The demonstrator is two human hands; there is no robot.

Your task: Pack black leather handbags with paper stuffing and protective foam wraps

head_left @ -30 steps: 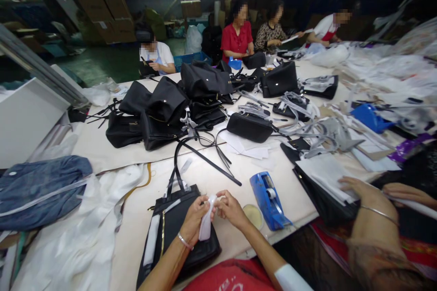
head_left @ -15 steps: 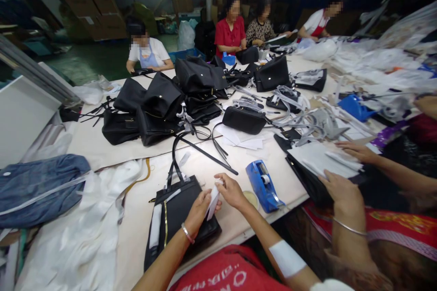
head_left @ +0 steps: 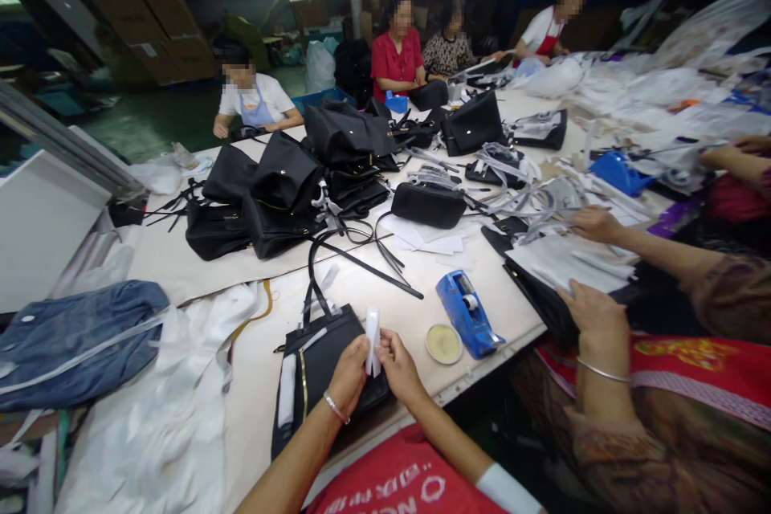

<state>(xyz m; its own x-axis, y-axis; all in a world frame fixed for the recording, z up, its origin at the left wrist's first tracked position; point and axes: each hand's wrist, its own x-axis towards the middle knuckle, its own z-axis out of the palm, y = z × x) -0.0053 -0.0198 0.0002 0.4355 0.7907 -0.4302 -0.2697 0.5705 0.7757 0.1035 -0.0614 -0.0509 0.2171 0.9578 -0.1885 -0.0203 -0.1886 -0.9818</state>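
Between both hands is a folded strip of white paper [head_left: 373, 329], standing up from the fingers. My left hand [head_left: 350, 369] pinches its left side, and my right hand [head_left: 397, 365] pinches its right side. Both hands are above a black handbag [head_left: 322, 361] that lies on the table with its handles pointing away. The bag has a gold zip [head_left: 303, 385] and a white wrapped roll [head_left: 287, 389] along its left part. To the right of my right hand are a round tin with a yellowish top [head_left: 444, 344] and a blue tape dispenser [head_left: 468, 313].
A heap of black bags [head_left: 271, 185] stands beyond the hands. White sheeting [head_left: 162, 418] and a blue denim item [head_left: 78, 337] lie at left. At right, a co-worker's hands [head_left: 596, 313] are on white paper over a black bag. Several people sit across the table.
My right hand has come down and closer to my left hand, uncovering the tin. The paper strip now stands more upright. The co-worker's far hand has moved left and away.
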